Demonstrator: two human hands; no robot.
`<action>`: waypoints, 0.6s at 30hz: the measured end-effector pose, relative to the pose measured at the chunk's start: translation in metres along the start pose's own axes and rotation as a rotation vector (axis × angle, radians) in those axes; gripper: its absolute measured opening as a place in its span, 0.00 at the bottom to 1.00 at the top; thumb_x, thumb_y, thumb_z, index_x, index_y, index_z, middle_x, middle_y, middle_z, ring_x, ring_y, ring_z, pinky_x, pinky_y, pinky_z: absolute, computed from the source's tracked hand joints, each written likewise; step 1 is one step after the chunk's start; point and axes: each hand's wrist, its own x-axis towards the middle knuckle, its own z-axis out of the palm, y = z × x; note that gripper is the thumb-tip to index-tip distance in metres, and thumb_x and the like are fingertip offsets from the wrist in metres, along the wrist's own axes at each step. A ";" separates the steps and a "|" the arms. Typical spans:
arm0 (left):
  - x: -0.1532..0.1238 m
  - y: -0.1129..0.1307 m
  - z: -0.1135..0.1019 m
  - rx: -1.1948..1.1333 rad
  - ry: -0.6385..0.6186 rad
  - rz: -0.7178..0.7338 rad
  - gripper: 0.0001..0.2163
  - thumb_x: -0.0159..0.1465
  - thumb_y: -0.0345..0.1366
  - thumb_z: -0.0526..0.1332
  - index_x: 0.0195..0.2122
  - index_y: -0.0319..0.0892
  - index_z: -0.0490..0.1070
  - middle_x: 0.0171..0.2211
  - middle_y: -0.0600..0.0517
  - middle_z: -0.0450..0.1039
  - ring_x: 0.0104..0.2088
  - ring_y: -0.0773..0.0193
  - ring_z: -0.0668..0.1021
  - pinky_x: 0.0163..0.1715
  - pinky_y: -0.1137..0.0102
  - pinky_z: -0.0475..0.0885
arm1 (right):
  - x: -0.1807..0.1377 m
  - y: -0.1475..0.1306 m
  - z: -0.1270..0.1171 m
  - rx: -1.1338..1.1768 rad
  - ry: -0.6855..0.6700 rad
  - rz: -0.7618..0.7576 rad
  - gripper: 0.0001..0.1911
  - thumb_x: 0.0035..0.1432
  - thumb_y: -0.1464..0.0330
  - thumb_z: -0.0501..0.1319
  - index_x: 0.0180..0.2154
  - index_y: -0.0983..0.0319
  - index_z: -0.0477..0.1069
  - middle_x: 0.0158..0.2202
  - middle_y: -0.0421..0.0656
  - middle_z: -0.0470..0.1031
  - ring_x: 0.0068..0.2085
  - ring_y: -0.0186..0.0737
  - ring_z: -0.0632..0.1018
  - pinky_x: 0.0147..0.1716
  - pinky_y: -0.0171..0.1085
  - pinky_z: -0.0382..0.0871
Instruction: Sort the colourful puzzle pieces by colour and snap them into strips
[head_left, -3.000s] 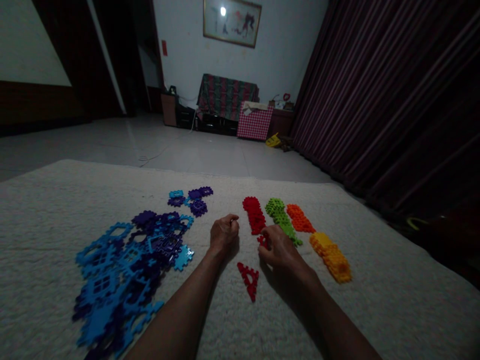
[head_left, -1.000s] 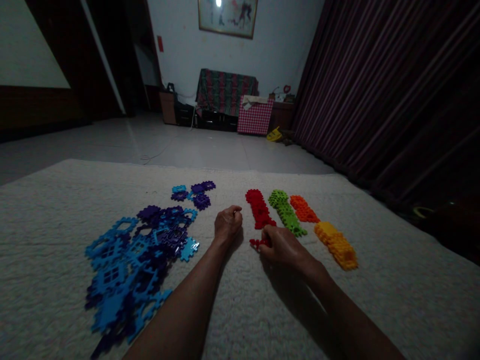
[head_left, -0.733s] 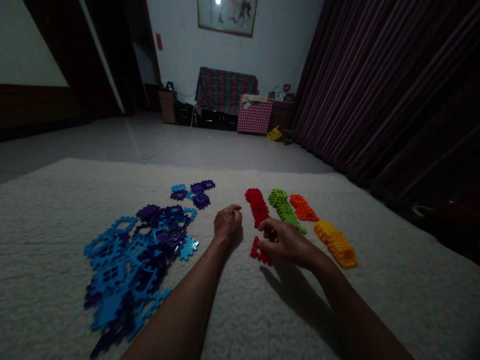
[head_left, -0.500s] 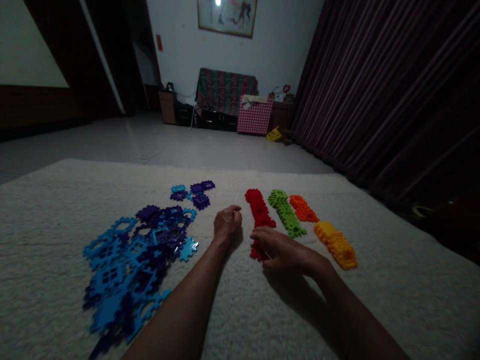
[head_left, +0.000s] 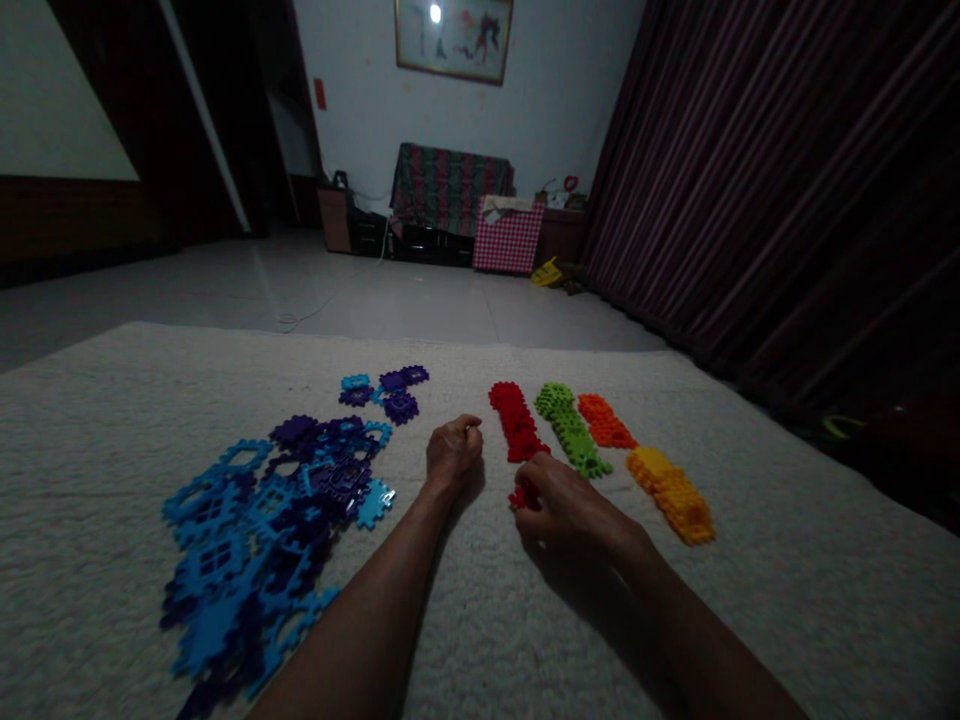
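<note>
Small red plastic interlocking toy piece: on the cream shaggy rug, just short of the near end of the row of red plastic pieces. Mostly covered by the fingers; exact shape cannot be told.

Right hand: palm down, fingers curled over the small red piece and pinching it at the fingertips. Forearm runs back to the lower right of the view.

Left hand: closed into a loose fist, resting on the rug just left of the red row. Cannot tell whether anything is inside the fist.

Right of the red row, side by side: a row of green plastic pieces, a shorter row of orange plastic pieces, and, nearer and further right, a stack of yellow-orange plastic pieces.

Left of the left hand: large loose heap of blue and purple flat plastic pieces; a small separate cluster of purple and blue pieces lies beyond it.

Room is dim. Dark striped curtain along the right.
</note>
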 end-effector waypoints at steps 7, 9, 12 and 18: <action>0.000 0.000 0.000 -0.002 -0.001 -0.001 0.16 0.63 0.32 0.55 0.46 0.46 0.81 0.39 0.50 0.83 0.38 0.62 0.82 0.40 0.71 0.72 | 0.022 0.012 0.010 0.046 0.280 0.159 0.06 0.57 0.67 0.64 0.35 0.63 0.73 0.35 0.46 0.72 0.35 0.40 0.72 0.37 0.37 0.62; 0.000 0.000 0.000 -0.004 -0.003 -0.001 0.16 0.63 0.32 0.56 0.46 0.46 0.81 0.40 0.49 0.83 0.38 0.61 0.82 0.40 0.71 0.72 | 0.025 0.015 0.015 0.024 0.336 0.175 0.06 0.58 0.66 0.62 0.33 0.63 0.72 0.32 0.45 0.72 0.34 0.40 0.72 0.36 0.37 0.62; 0.000 0.000 0.000 0.004 0.002 0.001 0.16 0.63 0.32 0.55 0.46 0.46 0.81 0.40 0.49 0.83 0.39 0.61 0.82 0.42 0.71 0.72 | 0.028 0.018 0.020 -0.022 0.392 0.211 0.09 0.59 0.64 0.61 0.31 0.63 0.72 0.30 0.44 0.72 0.33 0.40 0.72 0.35 0.36 0.62; -0.001 0.001 0.000 0.001 0.002 -0.002 0.16 0.63 0.32 0.55 0.46 0.45 0.81 0.40 0.49 0.83 0.39 0.60 0.82 0.41 0.71 0.72 | 0.033 0.022 0.023 -0.129 0.442 0.269 0.12 0.62 0.61 0.60 0.35 0.64 0.73 0.35 0.48 0.75 0.35 0.41 0.74 0.37 0.37 0.64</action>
